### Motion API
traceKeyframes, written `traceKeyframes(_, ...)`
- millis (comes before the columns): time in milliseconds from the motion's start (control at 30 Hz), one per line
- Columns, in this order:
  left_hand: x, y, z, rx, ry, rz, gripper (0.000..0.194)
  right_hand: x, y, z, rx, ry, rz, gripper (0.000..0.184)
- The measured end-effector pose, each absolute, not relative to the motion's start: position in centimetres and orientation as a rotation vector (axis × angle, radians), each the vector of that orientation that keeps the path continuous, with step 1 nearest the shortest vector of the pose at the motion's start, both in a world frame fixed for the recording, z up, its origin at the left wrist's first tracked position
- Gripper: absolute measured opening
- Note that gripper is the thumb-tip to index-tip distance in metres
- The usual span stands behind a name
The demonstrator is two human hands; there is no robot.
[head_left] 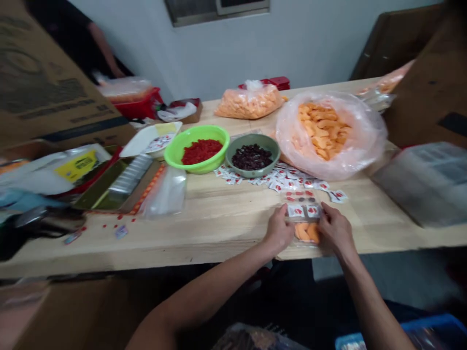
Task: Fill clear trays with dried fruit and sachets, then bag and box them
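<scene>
The left hand [279, 229] and right hand [335, 233] are apart, each clasping one side of a clear plastic pouch [302, 238], which lies flat near the front edge of the pale wooden counter [219, 194]. Inside it, soft orange slices [305, 232] sit low, with small white-and-red sachets [302, 210] above them; whether the pouch is sealed cannot be told.

The main risk is its closeness to the edge: a slip of either hand could send it over, and if it is open, tipping could spill the slices. Just beyond it lies a loose spread of matching white-and-red sachets [277, 180] — easily swept aside by a careless wrist.

Farther back stand a bright green plastic bowl [178, 150] of diced red fruit [202, 151], a grey-green ceramic bowl [251, 141] of dark berries [251, 157], and a large pink-tinted plastic bag [365, 146] of orange pieces [321, 131]. To the left, a flat clear plastic sleeve [164, 192] lies beside a gold-coloured metal tray [109, 184] — with a brown cardboard box [44, 82] looming past them.
</scene>
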State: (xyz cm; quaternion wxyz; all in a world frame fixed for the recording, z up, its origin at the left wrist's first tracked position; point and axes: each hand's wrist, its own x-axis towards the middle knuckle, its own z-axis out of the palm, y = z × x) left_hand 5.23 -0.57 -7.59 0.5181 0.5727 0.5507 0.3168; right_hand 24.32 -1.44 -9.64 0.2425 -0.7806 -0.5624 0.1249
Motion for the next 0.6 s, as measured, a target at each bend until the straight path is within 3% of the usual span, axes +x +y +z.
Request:
traceKeyframes(200, -4.4, -3.2, -6.7, 1.371, 1.48, 0.874, 0.053, 16.1, -0.9, -11.7, -1.845, -1.705, 0.608, 0.06)
traceKeyframes(400, -12.9, -5.2, -8.3, 1.409, 1.731, 0.852, 0.049, 4.8, -1.1, -11.2, -1.688, -2.046, 0.383, 0.056)
traceKeyframes(600, -15.6, -3.8, -8.2, 1.734, 1.858, 0.657, 0.037, 1.7, -0.7, -10.1, -1.822, -2.116, 0.281, 0.053)
